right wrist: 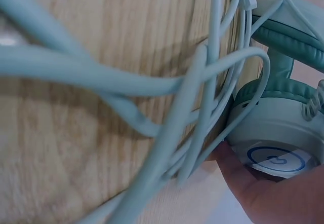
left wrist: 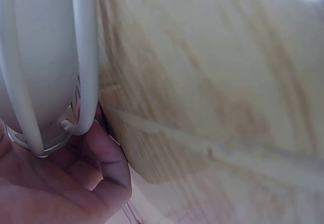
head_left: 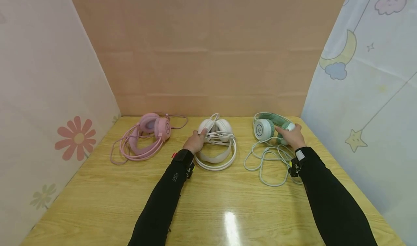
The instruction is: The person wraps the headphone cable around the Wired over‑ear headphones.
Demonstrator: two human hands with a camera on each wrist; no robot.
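My left hand (head_left: 194, 141) grips the left side of the white headphones (head_left: 216, 167) in the middle of the table. In the left wrist view its fingers (left wrist: 109, 153) curl beneath the white band parts. A white cable is bundled across the ear cups. On the right, my right hand (head_left: 294, 135) holds the outer ear cup of the green and white headphones (head_left: 263, 129). The right wrist view shows this hand's thumb or finger against the ear cup (right wrist: 276, 127) with the round blue logo. Their pale green cable (head_left: 260, 162) lies loosely looped on the table in front.
Pink headphones (head_left: 162, 128) lie at the left of the wooden table (head_left: 107, 199), with their pink cable looped around them. A brown backdrop (head_left: 208, 50) stands behind the table. Patterned white panels (head_left: 39, 76) flank both sides.
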